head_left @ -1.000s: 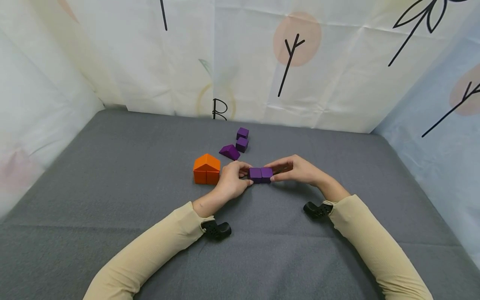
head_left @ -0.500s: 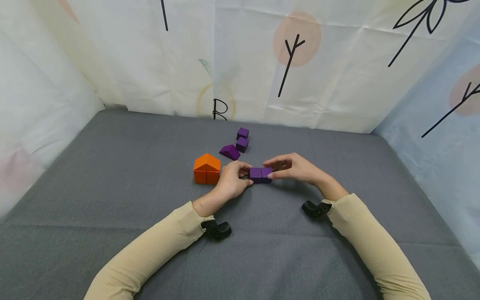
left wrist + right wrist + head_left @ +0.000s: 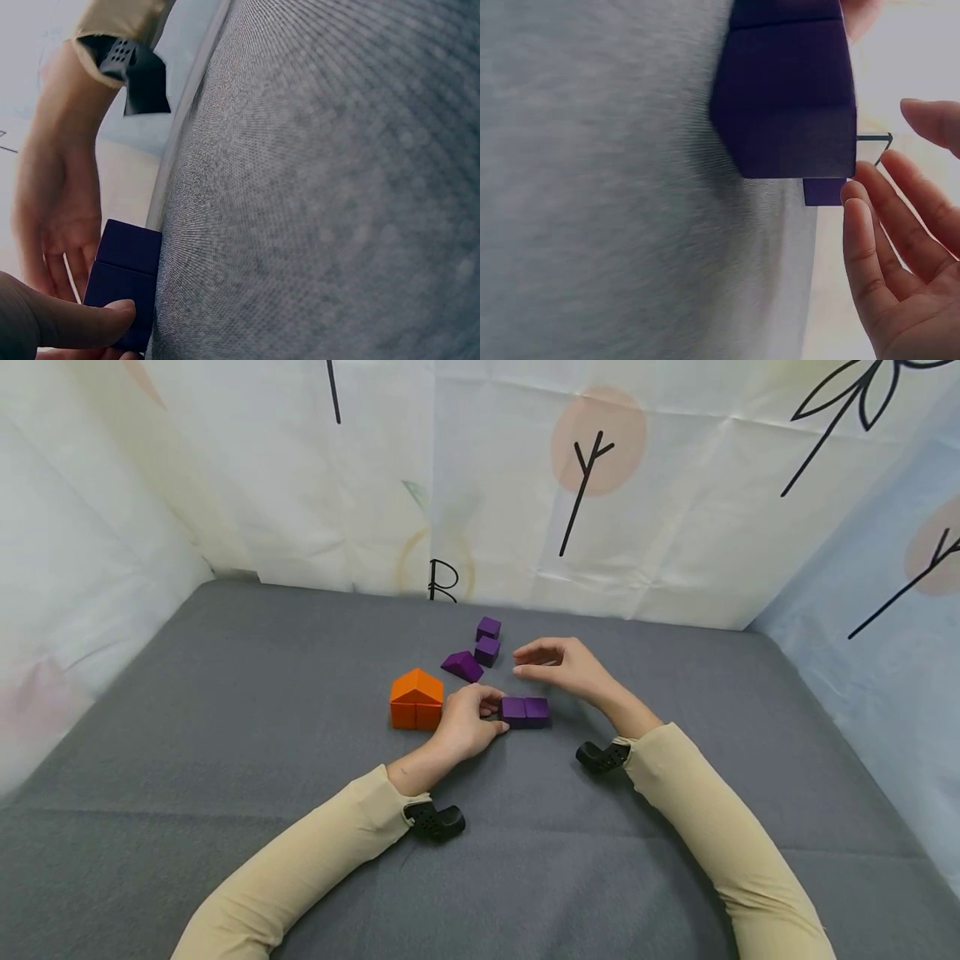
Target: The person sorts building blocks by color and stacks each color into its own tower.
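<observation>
Two purple cubes sit side by side on the grey cloth in the head view, a left cube (image 3: 513,712) and a right cube (image 3: 537,712), touching. My left hand (image 3: 467,722) pinches the left cube; in the left wrist view its thumb (image 3: 97,322) lies against the near face. Behind the pair, my right hand (image 3: 567,670) hovers with relaxed fingers and holds nothing. Nearest its fingertips are two more purple cubes, a nearer one (image 3: 487,651) and a farther one (image 3: 488,627). A purple triangular block (image 3: 462,667) lies just left of them.
Beside my left hand stands an orange house shape: a triangular block (image 3: 417,685) on top of two orange cubes (image 3: 416,717). Grey cloth (image 3: 300,677) covers the table. Printed fabric (image 3: 495,485) hangs along the back and sides.
My right hand has let go of the right cube and moved up and back toward the loose purple blocks. The left hand stays at the left cube.
</observation>
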Motion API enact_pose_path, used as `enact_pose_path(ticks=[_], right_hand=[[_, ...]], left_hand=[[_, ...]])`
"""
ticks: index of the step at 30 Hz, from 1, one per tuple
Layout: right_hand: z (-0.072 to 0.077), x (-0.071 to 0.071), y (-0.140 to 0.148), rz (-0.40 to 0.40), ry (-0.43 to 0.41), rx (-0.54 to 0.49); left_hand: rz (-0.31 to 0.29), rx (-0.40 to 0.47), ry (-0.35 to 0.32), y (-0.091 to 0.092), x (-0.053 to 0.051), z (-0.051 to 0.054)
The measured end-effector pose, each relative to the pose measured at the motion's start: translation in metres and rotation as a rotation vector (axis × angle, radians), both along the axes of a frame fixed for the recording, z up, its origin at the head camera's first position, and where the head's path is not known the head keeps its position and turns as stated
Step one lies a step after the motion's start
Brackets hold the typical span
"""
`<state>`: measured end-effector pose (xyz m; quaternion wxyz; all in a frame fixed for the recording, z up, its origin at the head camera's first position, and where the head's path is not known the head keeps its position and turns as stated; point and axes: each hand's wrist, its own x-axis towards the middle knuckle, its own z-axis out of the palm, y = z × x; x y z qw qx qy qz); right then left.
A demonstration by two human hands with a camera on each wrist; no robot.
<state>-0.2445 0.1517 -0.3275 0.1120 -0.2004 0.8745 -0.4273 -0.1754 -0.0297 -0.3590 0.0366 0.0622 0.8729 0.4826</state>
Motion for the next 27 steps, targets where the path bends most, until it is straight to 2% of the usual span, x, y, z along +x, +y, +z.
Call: enact_pose_path(ticks=[5,15,27], right_hand=[[0.002,-0.013,-0.01,0.007,0.014,0.028],[0.019,-0.031,-0.028,-0.027,-0.063,0.124],[0.022,-0.045,-0.043,-0.032,-0.156,0.202]], left_hand=[[0.003,-0.001,-0.003,0.0,0.0,0.0],[-0.001,-0.002,-0.001,0.0,-0.001,0.001],[-0.008,0.013,0.002,-0.001,-0.002,0.0]])
